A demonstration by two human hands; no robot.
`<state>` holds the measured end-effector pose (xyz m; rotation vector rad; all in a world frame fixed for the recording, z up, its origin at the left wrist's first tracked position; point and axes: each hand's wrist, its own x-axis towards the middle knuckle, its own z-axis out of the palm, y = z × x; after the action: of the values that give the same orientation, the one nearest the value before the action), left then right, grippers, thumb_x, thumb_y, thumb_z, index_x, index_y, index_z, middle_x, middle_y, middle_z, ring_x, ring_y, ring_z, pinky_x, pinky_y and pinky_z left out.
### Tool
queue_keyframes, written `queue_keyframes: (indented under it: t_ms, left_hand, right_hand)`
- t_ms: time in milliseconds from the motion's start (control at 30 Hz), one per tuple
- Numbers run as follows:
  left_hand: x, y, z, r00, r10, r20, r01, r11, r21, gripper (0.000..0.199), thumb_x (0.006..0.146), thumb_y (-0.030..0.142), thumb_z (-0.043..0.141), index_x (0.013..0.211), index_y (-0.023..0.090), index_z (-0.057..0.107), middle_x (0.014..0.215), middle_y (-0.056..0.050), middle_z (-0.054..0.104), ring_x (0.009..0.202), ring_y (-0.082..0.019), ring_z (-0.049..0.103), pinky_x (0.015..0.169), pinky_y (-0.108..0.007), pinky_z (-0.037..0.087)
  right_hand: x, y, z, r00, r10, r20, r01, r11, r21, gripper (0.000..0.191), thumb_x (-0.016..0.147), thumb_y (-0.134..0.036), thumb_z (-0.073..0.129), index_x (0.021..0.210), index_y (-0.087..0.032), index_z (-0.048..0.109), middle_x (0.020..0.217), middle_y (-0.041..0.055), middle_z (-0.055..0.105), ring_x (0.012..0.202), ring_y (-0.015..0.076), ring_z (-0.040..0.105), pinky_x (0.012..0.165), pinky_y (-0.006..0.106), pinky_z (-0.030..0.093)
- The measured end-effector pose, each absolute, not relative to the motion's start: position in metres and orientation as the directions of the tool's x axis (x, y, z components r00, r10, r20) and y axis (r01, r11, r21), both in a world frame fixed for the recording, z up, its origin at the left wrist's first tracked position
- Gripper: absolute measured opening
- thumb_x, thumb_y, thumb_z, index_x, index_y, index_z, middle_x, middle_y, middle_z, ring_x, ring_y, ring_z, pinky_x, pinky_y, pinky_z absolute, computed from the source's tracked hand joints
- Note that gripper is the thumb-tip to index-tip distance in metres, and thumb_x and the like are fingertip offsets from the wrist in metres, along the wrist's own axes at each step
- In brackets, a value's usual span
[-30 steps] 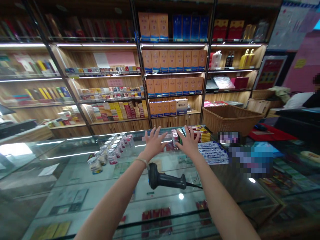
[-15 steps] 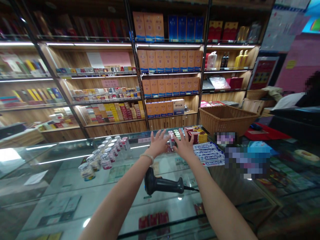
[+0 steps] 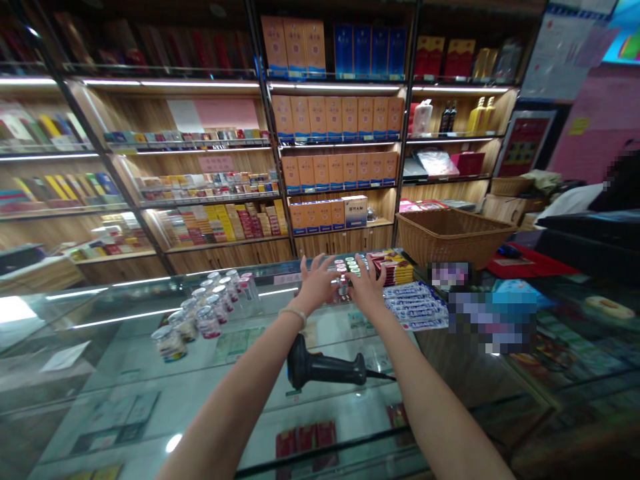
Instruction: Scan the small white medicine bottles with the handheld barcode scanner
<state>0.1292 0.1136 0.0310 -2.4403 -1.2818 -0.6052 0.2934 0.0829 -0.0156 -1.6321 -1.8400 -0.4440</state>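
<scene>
On the far side of the glass counter [image 3: 200, 380], my left hand [image 3: 319, 287] reaches out with its fingers spread. Beside it, my right hand [image 3: 369, 288] also has its fingers apart. Between and just beyond them lie small packs in pink [image 3: 341, 266], green [image 3: 353, 265] and blue. Both thumbs are close to the pink end; whether they touch it I cannot tell. Blue-and-white wrapped packs [image 3: 416, 305] lie right of my right hand, with red-and-yellow packs [image 3: 399, 272] stacked behind. A black barcode scanner [image 3: 330, 369] rests below my hands, between the forearms.
Clear-lidded jars [image 3: 207, 320] stand in rows on the left. A wicker basket [image 3: 450, 243] sits at the back right, near a red mat [image 3: 535, 262]. Behind the counter, shelves hold orange boxes [image 3: 340, 173] and small cartons. Part of a person shows at the right edge.
The view has shifted slightly. My right hand's fingers have drawn in a little beside the small packs; my left hand stays about where it was.
</scene>
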Motion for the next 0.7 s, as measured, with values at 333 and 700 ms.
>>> queue_keyframes:
  t_ms: [333, 700]
  left_hand:
    - [0.136, 0.111, 0.033, 0.537, 0.687, 0.49, 0.816, -0.571, -0.094, 0.015, 0.084, 0.028, 0.071, 0.099, 0.03, 0.076, 0.153, -0.004, 0.054, 0.148, -0.033, 0.036, 0.122, -0.072, 0.004]
    - [0.119, 0.098, 0.042, 0.506, 0.726, 0.467, 0.841, -0.534, -0.08, 0.009, 0.085, 0.031, 0.071, 0.09, 0.033, 0.079, 0.155, 0.0, 0.052, 0.149, -0.034, 0.033, 0.122, -0.072, 0.001]
  right_hand:
    - [0.294, 0.084, -0.015, -0.033, 0.736, 0.676, 0.963, 0.205, -0.175, 0.019, 0.088, -0.022, 0.067, 0.107, -0.025, 0.072, 0.165, 0.0093, 0.035, 0.153, 0.0341, 0.022, 0.118, 0.068, 0.012]
    - [0.285, 0.075, -0.008, -0.08, 0.732, 0.677, 0.946, 0.269, -0.18, 0.012, 0.089, -0.028, 0.07, 0.101, -0.027, 0.074, 0.163, 0.0081, 0.039, 0.152, 0.0337, 0.023, 0.118, 0.067, 0.011]
